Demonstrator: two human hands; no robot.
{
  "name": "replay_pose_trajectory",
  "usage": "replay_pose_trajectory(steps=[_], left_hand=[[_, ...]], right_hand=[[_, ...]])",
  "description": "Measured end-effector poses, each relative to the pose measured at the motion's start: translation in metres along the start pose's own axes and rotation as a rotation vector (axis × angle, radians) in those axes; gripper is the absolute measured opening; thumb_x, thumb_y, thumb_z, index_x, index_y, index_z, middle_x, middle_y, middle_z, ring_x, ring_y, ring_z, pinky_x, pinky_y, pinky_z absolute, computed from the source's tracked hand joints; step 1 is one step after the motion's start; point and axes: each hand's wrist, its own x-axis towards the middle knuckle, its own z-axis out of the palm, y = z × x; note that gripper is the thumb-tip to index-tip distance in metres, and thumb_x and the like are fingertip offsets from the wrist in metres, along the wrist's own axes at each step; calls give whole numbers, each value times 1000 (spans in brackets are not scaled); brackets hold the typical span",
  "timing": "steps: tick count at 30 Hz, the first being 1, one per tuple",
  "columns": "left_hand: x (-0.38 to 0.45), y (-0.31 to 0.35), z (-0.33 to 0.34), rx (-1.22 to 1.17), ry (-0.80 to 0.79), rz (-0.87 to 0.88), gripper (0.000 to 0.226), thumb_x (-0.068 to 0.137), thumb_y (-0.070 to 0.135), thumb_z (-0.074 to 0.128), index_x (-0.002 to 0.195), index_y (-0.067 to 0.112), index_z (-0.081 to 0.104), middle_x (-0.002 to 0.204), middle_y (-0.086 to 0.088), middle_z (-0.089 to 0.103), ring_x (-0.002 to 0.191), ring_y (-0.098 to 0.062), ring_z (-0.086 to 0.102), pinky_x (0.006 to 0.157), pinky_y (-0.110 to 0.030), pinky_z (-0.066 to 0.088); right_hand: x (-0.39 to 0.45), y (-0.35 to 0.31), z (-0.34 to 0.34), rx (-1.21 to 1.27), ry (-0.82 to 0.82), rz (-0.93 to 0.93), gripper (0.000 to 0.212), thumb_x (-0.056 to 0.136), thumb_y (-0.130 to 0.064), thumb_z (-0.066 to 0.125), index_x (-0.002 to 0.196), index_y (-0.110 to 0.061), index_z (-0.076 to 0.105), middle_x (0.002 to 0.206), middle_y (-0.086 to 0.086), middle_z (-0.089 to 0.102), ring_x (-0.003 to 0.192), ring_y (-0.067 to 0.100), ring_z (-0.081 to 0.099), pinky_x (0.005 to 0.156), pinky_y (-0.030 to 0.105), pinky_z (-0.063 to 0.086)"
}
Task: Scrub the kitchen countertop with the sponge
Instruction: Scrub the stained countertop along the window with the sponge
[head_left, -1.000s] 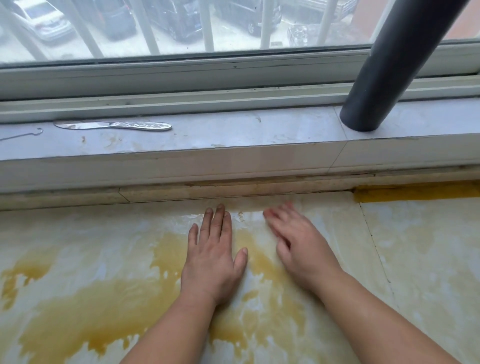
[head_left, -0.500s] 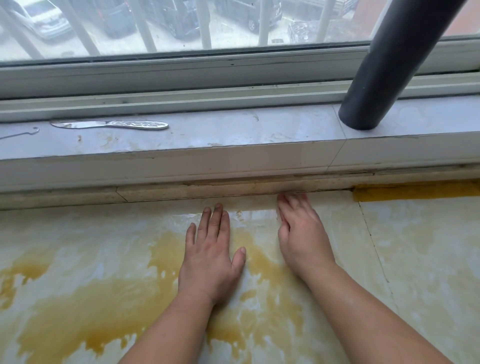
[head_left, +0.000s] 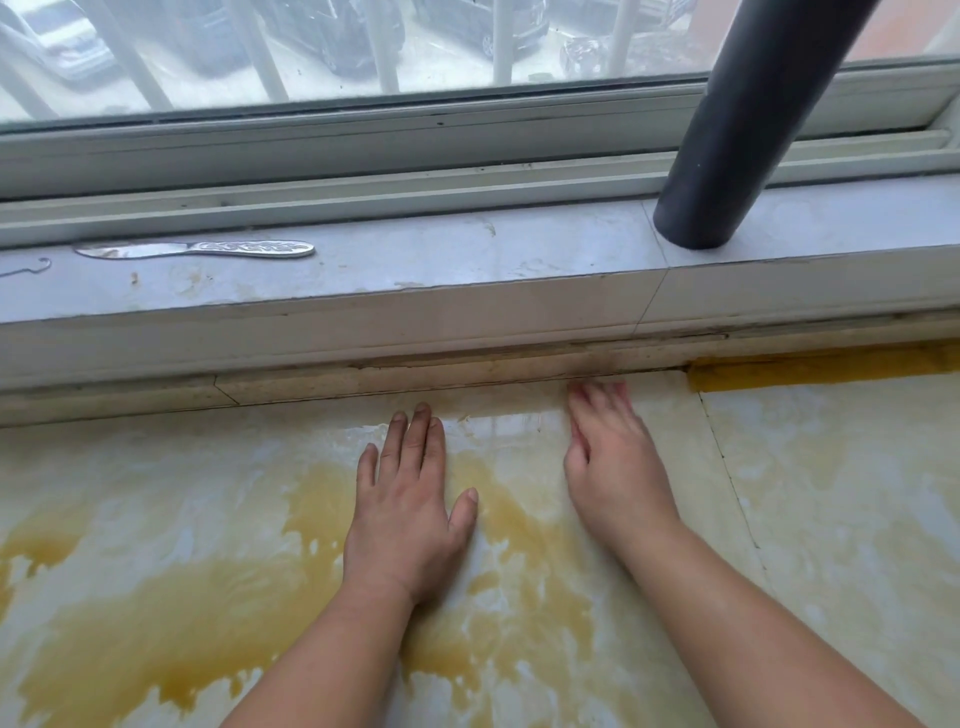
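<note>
Both hands lie on the countertop (head_left: 831, 493), a pale marbled surface with broad yellow-brown patches across its near and left parts. The left hand (head_left: 408, 512) rests palm down, fingers straight and close together, thumb spread to the right, holding nothing. The right hand (head_left: 610, 457) lies just to its right, apart from it, with its fingers reaching to the far edge of the counter where it meets the low ledge; the fingertips (head_left: 597, 392) are blurred (so whether anything is tucked under them cannot be told), but the fingers look extended rather than curled, and nothing shows in the grasp. No sponge can be made out in this view.

A thin dark seam (head_left: 727, 467) runs across the counter to the right of the right hand. Beyond the ledge sits the windowsill (head_left: 467, 260), grey and stained. On its left part lies a metal knife (head_left: 197, 249) with a patterned handle, pointing left, and further left a thin wire hook (head_left: 28, 267). On the right a dark pipe (head_left: 737, 145) comes down at a slant onto the sill. Behind it are the window frame (head_left: 363, 140) and glass, with white bars and parked cars outside.
</note>
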Motion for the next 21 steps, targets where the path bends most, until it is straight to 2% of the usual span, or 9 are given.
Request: replay_pose_trajectory(steps=[2,5,8,11,15,17,21], left_hand=[[0,1,0,-11,10,-1,91,90,65,5,167,17,-7,175,0,-18,159,-19,-21,129,-47,-5],[0,1,1,-8,10,0,91,90,65,6,167,17,-5,175,0,-17,160,-19,-19,129,-48,-4],[1,1,0,-11,10,-4,91,90,65,6,167,17,-4,175,0,-16,160,-19,-19,129,-48,-3],[0,0,1,-6,7,-7,92,89,65,5,167,18,-6,175,0,-17,159,-19,-20,128,-47,-5],[1,-1,0,-47,12,5,92,87,62,6,167,17,-5,175,0,-16,159,-17,-21,129,-46,-6],[0,-2,-1,-78,17,17,91,85,54,8,167,15,-1,175,-1,-14,159,-17,-20,129,-44,-9],[-1,-1,-3,-91,16,18,91,82,47,4,167,14,-3,175,-2,-15,159,-16,-22,128,-42,-13]], right_hand=[[-37,-1,11,19,7,-55,58,103,-17,41,160,-19,31,168,-5,26,158,16,3,127,32,11],[-76,-5,21,-21,-54,-129,60,102,-23,36,161,-21,27,169,-8,19,158,11,-5,128,36,12],[-38,-18,20,-3,-87,-146,60,101,-17,42,160,-18,30,168,-4,23,158,17,1,128,35,10],[-3,-41,21,-83,-102,-158,61,102,-20,38,161,-18,24,168,-3,21,158,21,4,126,36,10],[-60,-49,38,47,-122,-222,65,99,-23,37,162,-18,23,170,-6,15,158,16,-7,128,39,11],[-74,-47,44,59,-147,-264,65,98,-24,36,162,-19,26,170,-7,15,158,15,-6,128,40,12],[-11,-66,46,-12,-198,-346,65,99,-21,45,161,-17,28,168,-1,23,158,21,3,127,38,11]])
